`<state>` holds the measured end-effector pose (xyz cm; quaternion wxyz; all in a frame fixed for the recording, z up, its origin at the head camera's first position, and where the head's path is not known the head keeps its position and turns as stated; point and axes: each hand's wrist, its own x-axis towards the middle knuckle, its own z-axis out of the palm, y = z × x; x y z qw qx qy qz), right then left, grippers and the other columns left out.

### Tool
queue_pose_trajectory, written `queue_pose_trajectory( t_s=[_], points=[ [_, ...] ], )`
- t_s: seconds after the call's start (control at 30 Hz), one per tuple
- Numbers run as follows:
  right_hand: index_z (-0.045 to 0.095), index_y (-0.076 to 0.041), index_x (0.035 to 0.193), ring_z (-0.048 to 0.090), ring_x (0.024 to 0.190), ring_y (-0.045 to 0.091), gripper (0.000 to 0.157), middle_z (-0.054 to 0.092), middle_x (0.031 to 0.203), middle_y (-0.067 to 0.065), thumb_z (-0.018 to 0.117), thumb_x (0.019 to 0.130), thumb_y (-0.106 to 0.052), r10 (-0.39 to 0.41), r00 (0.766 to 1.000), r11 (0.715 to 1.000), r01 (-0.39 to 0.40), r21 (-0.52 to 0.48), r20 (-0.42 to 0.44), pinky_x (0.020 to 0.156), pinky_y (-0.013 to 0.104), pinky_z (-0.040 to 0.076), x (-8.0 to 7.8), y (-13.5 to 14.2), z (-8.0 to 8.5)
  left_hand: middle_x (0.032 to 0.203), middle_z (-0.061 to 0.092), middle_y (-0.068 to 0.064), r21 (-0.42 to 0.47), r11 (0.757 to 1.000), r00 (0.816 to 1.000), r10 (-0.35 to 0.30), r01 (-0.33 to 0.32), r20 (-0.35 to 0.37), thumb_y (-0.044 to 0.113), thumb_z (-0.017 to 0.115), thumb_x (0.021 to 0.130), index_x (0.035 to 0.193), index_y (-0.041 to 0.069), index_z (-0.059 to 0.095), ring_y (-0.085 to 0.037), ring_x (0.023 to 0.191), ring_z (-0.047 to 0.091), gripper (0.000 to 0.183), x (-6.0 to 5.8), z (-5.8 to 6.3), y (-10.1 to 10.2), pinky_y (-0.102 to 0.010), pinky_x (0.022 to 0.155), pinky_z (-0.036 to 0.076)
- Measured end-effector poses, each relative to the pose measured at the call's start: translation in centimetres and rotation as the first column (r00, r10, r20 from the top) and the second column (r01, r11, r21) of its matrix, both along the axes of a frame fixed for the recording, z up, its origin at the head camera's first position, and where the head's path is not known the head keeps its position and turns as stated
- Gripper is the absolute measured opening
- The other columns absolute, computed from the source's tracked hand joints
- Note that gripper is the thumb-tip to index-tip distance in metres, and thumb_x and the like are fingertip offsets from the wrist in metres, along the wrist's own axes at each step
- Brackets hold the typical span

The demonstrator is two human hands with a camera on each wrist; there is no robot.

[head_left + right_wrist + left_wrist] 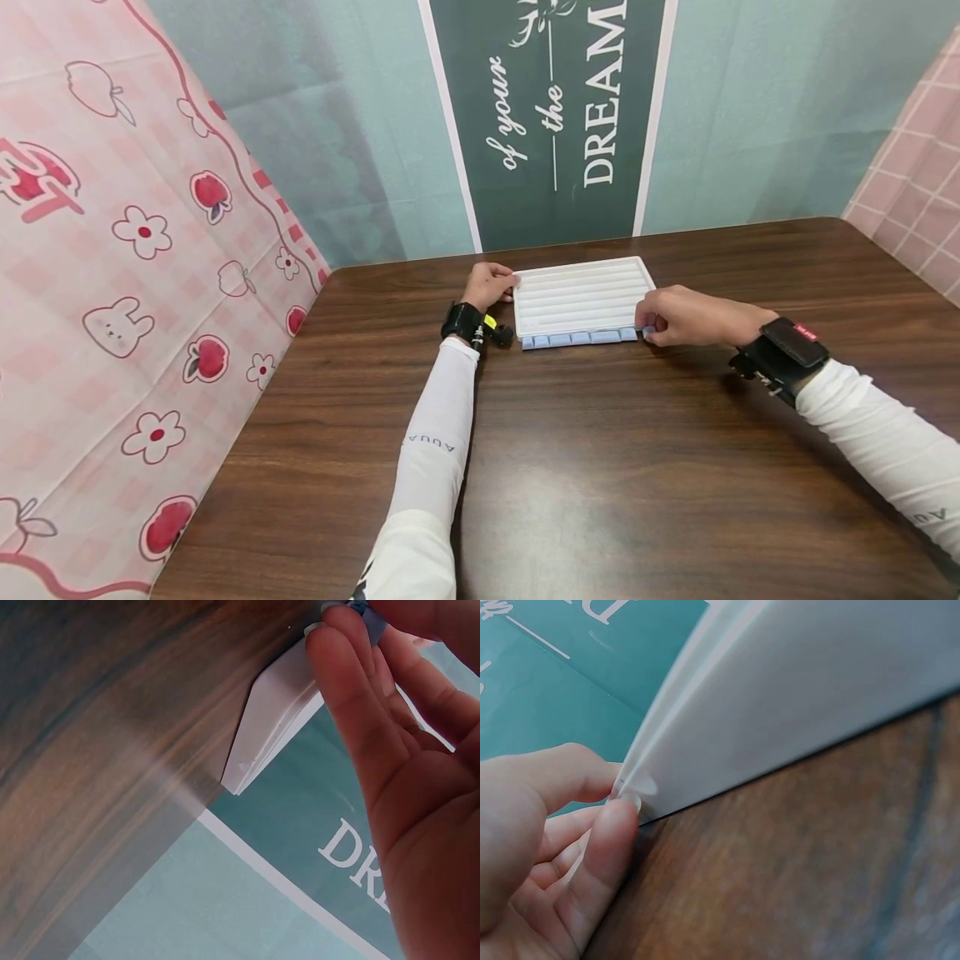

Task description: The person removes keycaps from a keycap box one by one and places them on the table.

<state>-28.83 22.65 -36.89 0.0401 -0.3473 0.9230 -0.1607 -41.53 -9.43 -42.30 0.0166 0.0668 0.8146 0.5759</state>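
A white tray (581, 297) with long parallel ridges lies on the table in the head view. Along its near edge runs a row of light blue keycaps (580, 338). My left hand (487, 285) pinches the tray's left side; in the left wrist view, thumb and forefinger grip the corner of the white tray wall (780, 697). At the row's right end, my right hand (686, 315) pinches a light blue keycap (647, 332) beside the tray's near right corner. Fingers mostly cover that keycap (374, 627) in the right wrist view.
The brown wooden table (570, 467) extends all around the tray. Behind it hangs a teal cloth (315, 142) with a dark lettered panel. A pink patterned cloth (150, 292) borders the left side, and pink tile-pattern cloth (918, 183) stands at the right.
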Motion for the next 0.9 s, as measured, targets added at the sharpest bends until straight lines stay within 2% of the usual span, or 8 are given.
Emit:
queue_pose_trajectory(
  t_s=[0.63, 0.9],
  points=[
    [0.067, -0.013, 0.086, 0.054, 0.075, 0.009, 0.015, 0.058, 0.082, -0.003, 0.073, 0.081, 0.000, 0.023, 1.000, 1.000, -0.023, 0.011, -0.018, 0.065, 0.027, 0.051, -0.22, 0.10, -0.45, 0.084, 0.066, -0.009, 0.012, 1.000, 1.000, -0.019, 0.019, 0.000, 0.009, 0.069, 0.091, 0.114, -0.009, 0.068, -0.010, 0.063, 0.060, 0.029, -0.19, -0.15, -0.06, -0.019, 0.056, 0.056],
    [0.067, -0.015, 0.083, 0.053, 0.073, 0.009, 0.016, 0.058, 0.080, -0.005, 0.078, 0.081, -0.005, 0.011, 1.000, 1.000, -0.011, -0.009, -0.002, 0.063, 0.025, 0.050, -0.07, 0.15, -0.19, 0.085, 0.065, -0.009, 0.006, 1.000, 1.000, -0.011, 0.011, -0.006, 0.009, 0.069, 0.092, 0.115, -0.009, 0.068, -0.010, 0.063, 0.060, 0.029, 0.30, 0.22, 0.05, -0.017, 0.055, 0.054]
  ],
)
